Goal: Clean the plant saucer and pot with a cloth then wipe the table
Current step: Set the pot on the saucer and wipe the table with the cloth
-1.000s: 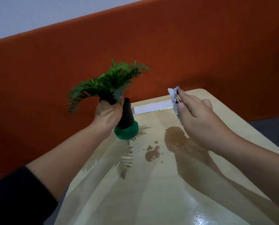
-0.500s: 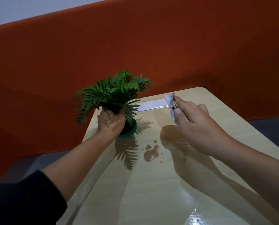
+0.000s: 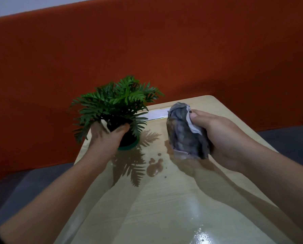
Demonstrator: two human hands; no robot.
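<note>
A small fern-like green plant (image 3: 119,101) grows from a black pot (image 3: 127,137) that stands upright on a green saucer (image 3: 129,147) at the table's far left. My left hand (image 3: 105,138) wraps around the pot from the left. My right hand (image 3: 223,138) hovers above the table to the right of the plant, holding a crumpled grey cloth (image 3: 184,132) with its dirty face turned toward me. A brown muddy spill (image 3: 154,167) lies on the glossy wooden table (image 3: 164,208) between the two hands.
An orange padded partition (image 3: 164,59) stands right behind the table. A white strip (image 3: 157,114) lies along the table's far edge. The table's left edge runs close to the saucer, and dark floor (image 3: 32,182) shows on both sides.
The plant pot came down from a tilted, lifted pose and now stands upright on the table. My right hand turned over, so the cloth's soiled face shows instead of just its edge.
</note>
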